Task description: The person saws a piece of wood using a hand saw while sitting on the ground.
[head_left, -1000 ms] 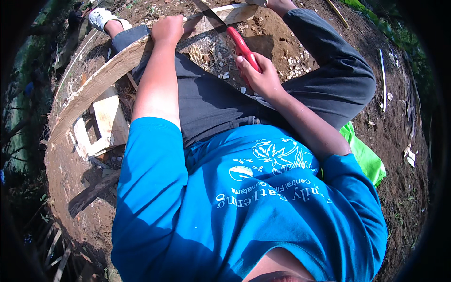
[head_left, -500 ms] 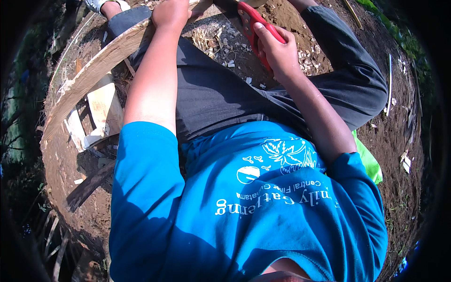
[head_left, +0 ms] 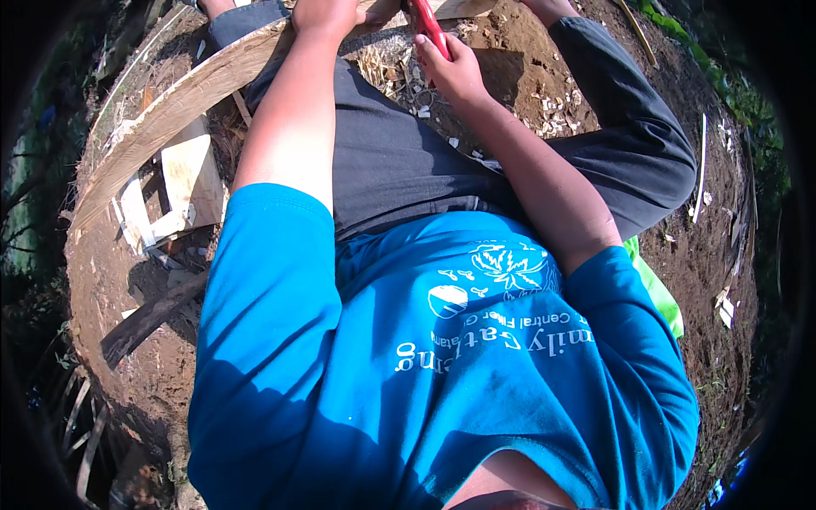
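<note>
At the top edge my left hand [head_left: 327,15] is closed on a long wooden board [head_left: 200,92], its fingertips partly cut off by the frame. The board looks bent by the lens and reaches from the lower left up past my hand. My right hand [head_left: 457,75] grips the red handle [head_left: 429,30] of a handsaw, just right of my left hand. Most of the saw's dark blade lies beyond the upper edge, so I cannot tell how deep it sits in the wood.
My bent legs in dark trousers [head_left: 399,144] rest around the work. Pale wood chips [head_left: 552,110] litter the brown soil. Left of me lie cut wood pieces [head_left: 189,174] and a dark log [head_left: 153,314]. A bright green cloth [head_left: 654,289] shows beside my right hip.
My right hand and the saw handle have moved up and to the left, toward the board. My left hand stays on the board, while the view has shifted slightly.
</note>
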`<state>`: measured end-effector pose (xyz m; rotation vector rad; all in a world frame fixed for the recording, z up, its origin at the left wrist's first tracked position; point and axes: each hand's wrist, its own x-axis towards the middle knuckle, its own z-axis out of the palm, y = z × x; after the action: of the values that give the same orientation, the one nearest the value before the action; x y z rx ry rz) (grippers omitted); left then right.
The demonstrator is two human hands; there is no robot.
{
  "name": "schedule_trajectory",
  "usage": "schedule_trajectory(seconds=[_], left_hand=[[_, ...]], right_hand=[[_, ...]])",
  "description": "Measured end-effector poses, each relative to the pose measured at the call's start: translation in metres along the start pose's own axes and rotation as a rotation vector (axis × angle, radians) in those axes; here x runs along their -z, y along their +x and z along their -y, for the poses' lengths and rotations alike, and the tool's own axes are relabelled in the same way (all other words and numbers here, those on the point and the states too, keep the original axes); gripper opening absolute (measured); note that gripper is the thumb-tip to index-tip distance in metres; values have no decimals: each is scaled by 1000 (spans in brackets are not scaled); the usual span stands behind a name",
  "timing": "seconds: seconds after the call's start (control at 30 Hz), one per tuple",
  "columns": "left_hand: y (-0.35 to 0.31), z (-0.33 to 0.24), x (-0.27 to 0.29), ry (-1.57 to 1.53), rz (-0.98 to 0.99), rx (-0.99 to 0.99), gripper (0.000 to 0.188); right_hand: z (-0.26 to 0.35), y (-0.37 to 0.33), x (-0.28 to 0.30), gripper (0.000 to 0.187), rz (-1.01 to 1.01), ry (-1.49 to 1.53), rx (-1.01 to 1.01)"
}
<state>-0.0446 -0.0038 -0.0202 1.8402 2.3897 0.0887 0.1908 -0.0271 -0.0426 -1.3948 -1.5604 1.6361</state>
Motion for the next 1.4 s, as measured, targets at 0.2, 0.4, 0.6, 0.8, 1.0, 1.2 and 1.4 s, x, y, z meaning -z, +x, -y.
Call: schedule_trajectory(seconds=[0.2,0.4,0.6,0.8,1.0,1.2,1.4], left_hand=[[17,21,-21,-106,16,5,11],[6,21,-6,-154,52,53,17],[6,2,14,20,104,-23,18],[7,15,-17,17,-51,12,16],[4,18,-24,12,-40,-2,18],[6,12,-11,8,-48,-88,15],[24,19,-9,-23,36,-25,23]], right_hand=[[11,-63,26,34,26,-33,-43],[81,-168,100,33,49,-79,-92],[71,-134,78,34,-95,69,-34],[66,-22,24,27,-41,87,-10],[93,47,-15,24,-37,-4,-132],[-16,30,-8,24,-5,253,6],[17,-63,28,28,-21,9,37]])
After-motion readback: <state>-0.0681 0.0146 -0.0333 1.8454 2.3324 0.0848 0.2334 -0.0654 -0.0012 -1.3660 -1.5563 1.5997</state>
